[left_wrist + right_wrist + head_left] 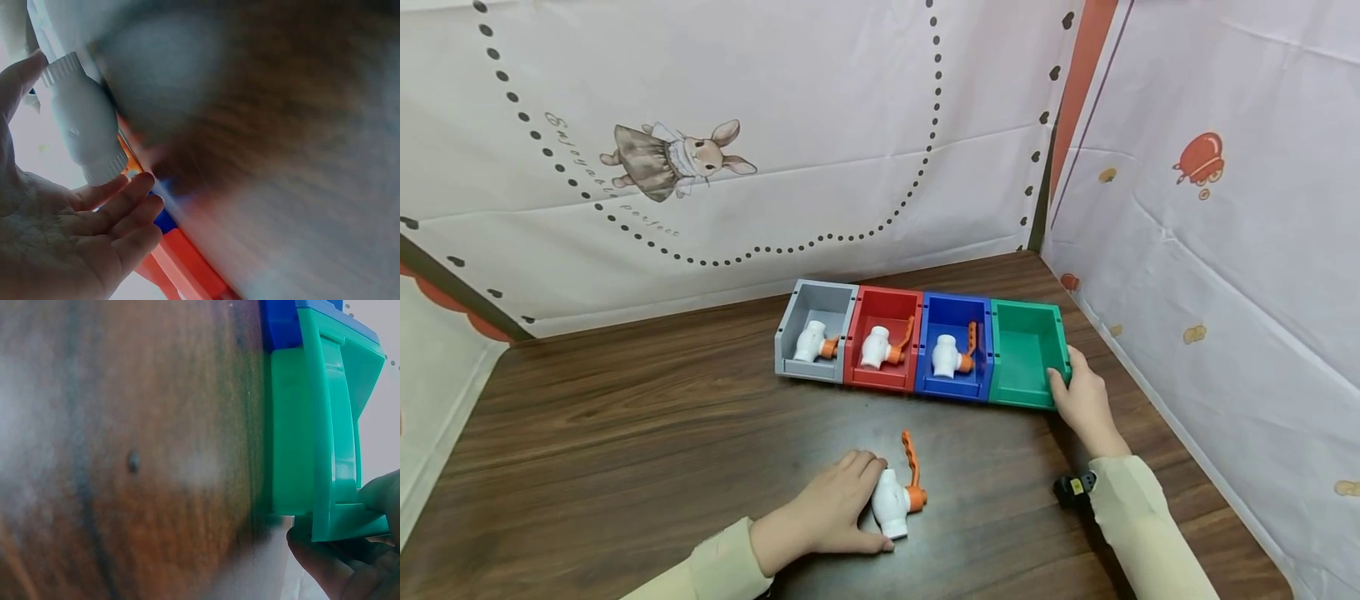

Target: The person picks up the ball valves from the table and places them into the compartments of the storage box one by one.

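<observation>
A white ball valve with an orange lever handle (891, 503) lies on the table at the front. My left hand (832, 506) spans it, with the thumb at one ribbed end and the index finger at the other. In the left wrist view the valve's white body (84, 119) sits between thumb and index finger, while the other fingers lie loosely bent. My right hand (1084, 398) grips the right wall of the green bin (1028, 403), thumb inside and fingers outside. The right wrist view shows the green bin's front (322, 437) close to that hand (350, 565).
Left of the green bin, a grey bin (812, 371), a red bin (880, 381) and a blue bin (951, 389) stand joined in a row. Each holds one similar valve. Printed cloth (820, 108) hangs behind the wooden table (625, 433) and along its sides.
</observation>
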Available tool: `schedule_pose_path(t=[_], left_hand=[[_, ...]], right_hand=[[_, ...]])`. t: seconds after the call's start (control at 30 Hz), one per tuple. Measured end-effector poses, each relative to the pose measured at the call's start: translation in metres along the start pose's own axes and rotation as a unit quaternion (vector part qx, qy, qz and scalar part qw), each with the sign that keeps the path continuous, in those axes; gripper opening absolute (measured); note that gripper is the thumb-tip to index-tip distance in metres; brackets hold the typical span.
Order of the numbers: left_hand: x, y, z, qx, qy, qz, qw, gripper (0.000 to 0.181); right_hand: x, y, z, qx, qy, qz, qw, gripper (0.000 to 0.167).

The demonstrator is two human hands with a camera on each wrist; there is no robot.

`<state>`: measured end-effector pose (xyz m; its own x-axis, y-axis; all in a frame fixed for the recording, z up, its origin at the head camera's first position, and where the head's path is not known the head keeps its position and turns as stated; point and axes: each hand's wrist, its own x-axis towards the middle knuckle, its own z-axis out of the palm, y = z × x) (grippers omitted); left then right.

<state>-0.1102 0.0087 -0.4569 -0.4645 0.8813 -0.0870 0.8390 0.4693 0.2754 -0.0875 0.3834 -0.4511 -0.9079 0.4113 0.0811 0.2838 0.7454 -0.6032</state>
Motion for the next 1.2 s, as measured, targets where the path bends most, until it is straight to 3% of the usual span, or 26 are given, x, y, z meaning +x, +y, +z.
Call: schedule_pose_path(t=[0.3,0.77,1.2], left_hand=[[0.002,0.007,-0.001,0.023,0.008,0.029,0.9993,0.086],[0.003,0.013,0.0,0.046,0.02,0.015,0.9986,0.089],[0.004,0.011,-0.002,0.021,0.014,0.004,0.9997,0.085]], right_hand=[[0.001,0.002,0.002,-0.003,0.007,-0.006,0.9999,0.051],[0.0,0.001,0.002,-0.002,-0.004,0.0,1.0,0.053],[0.0,0.001,0.0,0.0,-0.004,0.0,1.0,0.053]])
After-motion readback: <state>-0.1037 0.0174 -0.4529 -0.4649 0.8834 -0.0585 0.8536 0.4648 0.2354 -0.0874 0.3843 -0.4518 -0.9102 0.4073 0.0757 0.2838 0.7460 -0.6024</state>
